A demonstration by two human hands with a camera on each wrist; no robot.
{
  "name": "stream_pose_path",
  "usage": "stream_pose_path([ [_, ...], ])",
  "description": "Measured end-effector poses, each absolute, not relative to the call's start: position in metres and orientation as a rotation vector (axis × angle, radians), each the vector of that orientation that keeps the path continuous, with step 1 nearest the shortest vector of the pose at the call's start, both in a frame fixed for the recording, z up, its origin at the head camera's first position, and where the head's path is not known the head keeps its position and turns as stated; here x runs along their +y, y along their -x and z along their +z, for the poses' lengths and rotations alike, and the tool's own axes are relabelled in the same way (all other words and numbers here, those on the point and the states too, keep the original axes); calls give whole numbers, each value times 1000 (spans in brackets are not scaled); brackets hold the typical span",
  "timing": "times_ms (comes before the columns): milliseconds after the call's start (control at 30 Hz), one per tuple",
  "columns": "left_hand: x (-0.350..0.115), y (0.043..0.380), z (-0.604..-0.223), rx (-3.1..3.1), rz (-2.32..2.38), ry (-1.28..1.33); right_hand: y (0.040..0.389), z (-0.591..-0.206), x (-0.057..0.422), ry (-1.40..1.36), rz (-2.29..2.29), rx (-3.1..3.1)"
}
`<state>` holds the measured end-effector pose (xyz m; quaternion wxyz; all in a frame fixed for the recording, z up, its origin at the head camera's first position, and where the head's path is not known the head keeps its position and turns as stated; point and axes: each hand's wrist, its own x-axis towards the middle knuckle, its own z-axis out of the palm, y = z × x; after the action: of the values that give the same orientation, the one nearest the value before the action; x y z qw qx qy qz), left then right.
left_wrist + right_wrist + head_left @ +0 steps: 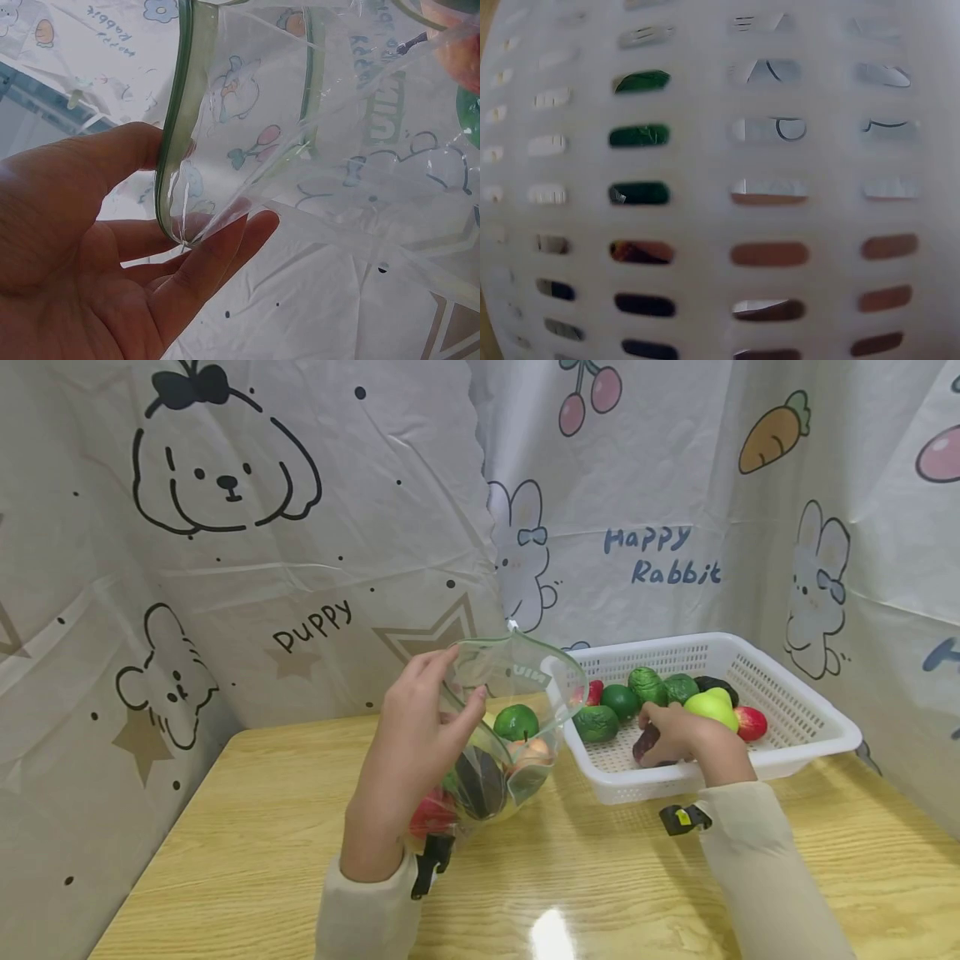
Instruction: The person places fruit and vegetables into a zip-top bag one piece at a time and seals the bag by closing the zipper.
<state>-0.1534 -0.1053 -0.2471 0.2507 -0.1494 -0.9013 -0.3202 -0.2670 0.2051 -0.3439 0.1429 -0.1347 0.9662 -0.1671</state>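
Note:
My left hand holds the mouth of a clear zip bag at its left corner. In the left wrist view, the thumb and fingers pinch the bag's green-edged rim. Inside the bag are a green round fruit, orange-coloured fruit, a dark oval one and a red one. Over at the white basket, my right hand reaches in and grips a dark purple piece of produce, whose kind is unclear. The right wrist view is mostly filled by the basket's slotted wall.
The basket also holds several green pieces, yellow-green fruit, a red fruit and a dark one behind. A wooden table lies underneath. A printed white curtain hangs around its back and sides.

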Motion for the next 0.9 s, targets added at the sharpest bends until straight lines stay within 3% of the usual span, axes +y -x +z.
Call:
stream_pose_path([
  [567,-106,154,-247,-2459,-870,404,262,-334,205,589,-655,2899],
  [900,-106,153,-247,-2455,-850,413,248,-306,194,702,-803,3092],
])
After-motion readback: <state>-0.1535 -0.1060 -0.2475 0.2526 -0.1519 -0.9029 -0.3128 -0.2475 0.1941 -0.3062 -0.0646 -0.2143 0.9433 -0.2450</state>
